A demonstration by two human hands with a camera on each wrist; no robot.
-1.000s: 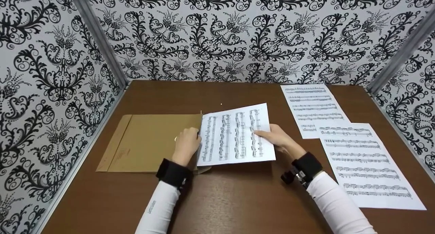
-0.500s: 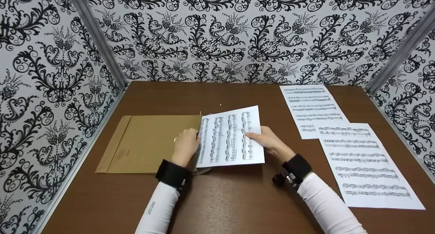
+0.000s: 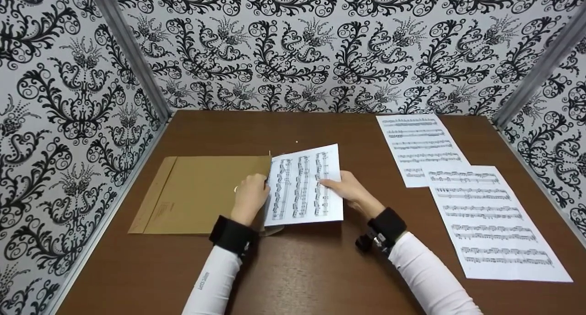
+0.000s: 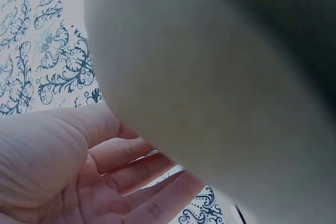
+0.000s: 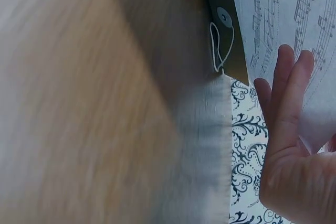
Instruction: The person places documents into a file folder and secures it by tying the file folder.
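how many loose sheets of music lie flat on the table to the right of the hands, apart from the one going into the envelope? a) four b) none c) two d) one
c: two sheets lie there, a far sheet and a near sheet overlapping its lower corner, while the held sheet sits at the mouth of the brown envelope.

Your right hand (image 3: 350, 191) holds a music sheet (image 3: 303, 187) whose left edge sits in the brown envelope (image 3: 201, 193). Your left hand (image 3: 250, 197) grips the envelope's open end. Two more sheets (image 3: 458, 191) lie nearby on the table (image 3: 311, 269).
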